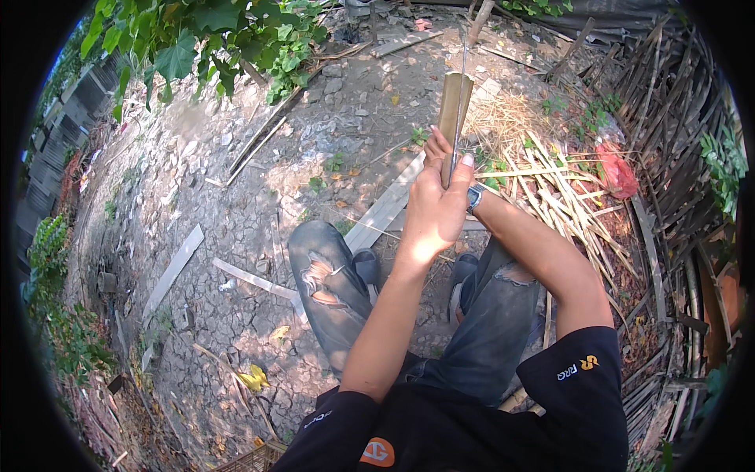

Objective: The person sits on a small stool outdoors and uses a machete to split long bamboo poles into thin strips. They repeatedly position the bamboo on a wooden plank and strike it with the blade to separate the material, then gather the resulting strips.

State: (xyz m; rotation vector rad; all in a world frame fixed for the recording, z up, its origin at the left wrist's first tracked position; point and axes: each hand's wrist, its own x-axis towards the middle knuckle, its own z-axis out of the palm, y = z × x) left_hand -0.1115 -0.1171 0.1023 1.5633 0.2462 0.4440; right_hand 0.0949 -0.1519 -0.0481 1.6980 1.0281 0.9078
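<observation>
In front of me, my left hand (437,206) is closed round the lower end of a split bamboo piece (452,110), its thumb lying along the right side. The bamboo points up and away from me. A long, thin grey strip (462,90), which looks like a blade seen edge-on, runs along the bamboo and past its far end. From the right comes my other forearm, with a watch (474,197) at the wrist. My right hand is mostly hidden behind the left, close against the bamboo; what it grips cannot be made out.
Pale split sticks (550,193) lie heaped to the right, beside shavings (503,122) and a red plastic bag (617,169). Flat boards (385,206) rest near my feet. Dry stalks (657,102) are piled at the far right. Leafy branches (185,51) hang at the upper left.
</observation>
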